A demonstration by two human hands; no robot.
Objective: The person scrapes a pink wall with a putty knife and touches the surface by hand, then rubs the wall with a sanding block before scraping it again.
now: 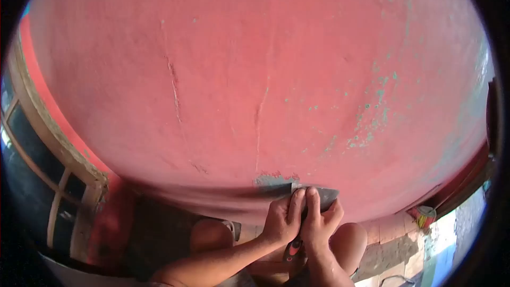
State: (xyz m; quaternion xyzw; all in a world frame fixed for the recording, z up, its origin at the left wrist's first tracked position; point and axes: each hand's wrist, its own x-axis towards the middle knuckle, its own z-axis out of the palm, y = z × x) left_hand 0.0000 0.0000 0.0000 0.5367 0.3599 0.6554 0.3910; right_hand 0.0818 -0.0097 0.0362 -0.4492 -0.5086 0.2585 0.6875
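In the head view, a wide paint scraper (pixel 329 195) with a dark flat blade and a black and red handle rests with its blade edge against the red wall (pixel 223 74). My left hand (pixel 284 218) grips it from the left, thumb pressed along the blade. My right hand (pixel 321 224) is closed around it from the right, its thumb beside the other one. The handle's end points down toward me between my wrists. Just left of the blade, a grey patch (pixel 273 180) with ragged edges shows where paint is off the wall.
Cracks run down the wall, and green flecks (pixel 367 122) show at the right. A window frame (pixel 58 191) stands at the left. My bent knees (pixel 348 247) are close below. A broom-like bundle (pixel 424 216) lies by the wall's foot, above the tiled floor (pixel 385 228).
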